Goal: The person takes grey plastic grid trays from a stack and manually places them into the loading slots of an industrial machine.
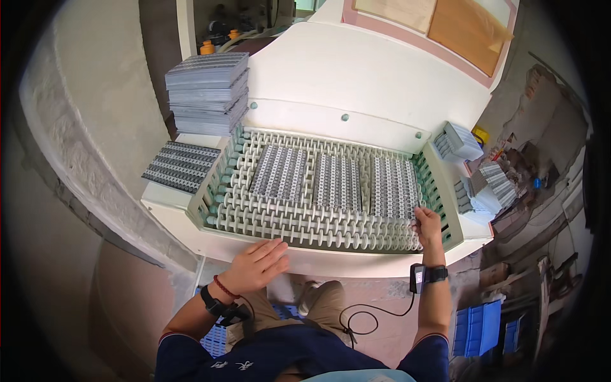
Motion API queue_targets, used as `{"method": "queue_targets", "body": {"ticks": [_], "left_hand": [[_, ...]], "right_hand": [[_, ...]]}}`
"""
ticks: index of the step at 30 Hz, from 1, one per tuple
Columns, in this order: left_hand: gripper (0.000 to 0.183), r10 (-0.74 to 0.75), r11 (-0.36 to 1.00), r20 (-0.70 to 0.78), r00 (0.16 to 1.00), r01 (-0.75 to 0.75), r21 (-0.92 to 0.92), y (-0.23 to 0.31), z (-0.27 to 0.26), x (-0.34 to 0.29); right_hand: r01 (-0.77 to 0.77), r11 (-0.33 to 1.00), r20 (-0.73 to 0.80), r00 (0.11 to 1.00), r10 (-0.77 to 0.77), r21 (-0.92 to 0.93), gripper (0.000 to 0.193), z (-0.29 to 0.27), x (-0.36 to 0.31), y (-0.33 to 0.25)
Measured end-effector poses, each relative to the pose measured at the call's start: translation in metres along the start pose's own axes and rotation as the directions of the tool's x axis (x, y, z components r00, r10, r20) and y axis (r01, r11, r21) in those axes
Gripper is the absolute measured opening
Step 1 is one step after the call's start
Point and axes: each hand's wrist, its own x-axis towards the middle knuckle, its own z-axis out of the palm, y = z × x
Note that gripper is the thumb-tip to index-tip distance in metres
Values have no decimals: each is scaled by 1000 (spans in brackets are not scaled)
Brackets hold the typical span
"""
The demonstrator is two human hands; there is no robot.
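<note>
Three thin dark-grey panels patterned with rows of small white shapes, like circuit-board panels, lie side by side on a bed of pale roller wheels (pixel 305 223). They are the left panel (pixel 279 173), the middle panel (pixel 338 183) and the right panel (pixel 393 186). My right hand (pixel 428 225) is closed at the near right corner of the right panel, fingertips pinched on its edge. Over the machine's front edge, my left hand (pixel 258 264) holds nothing, its fingers stretched out flat. It is apart from the panels.
A tall stack of panels (pixel 208 92) stands at the left, behind one flat panel (pixel 181 167) on the machine's left ledge. On the right ledge, more panels (pixel 487 191) lean in bundles. A white cover (pixel 344 76) rises behind the rollers. Blue bins (pixel 477 328) sit on the floor.
</note>
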Motion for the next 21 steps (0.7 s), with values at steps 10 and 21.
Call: {"method": "queue_targets", "body": {"ticks": [10, 21], "left_hand": [[30, -429, 821, -205, 880, 475, 316, -58, -54, -24], [31, -736, 503, -205, 645, 724, 472, -115, -53, -29]], "right_hand": [[165, 125, 111, 929, -353, -978, 44, -7, 41, -5], [409, 520, 304, 911, -278, -750, 24, 49, -90, -13]]}}
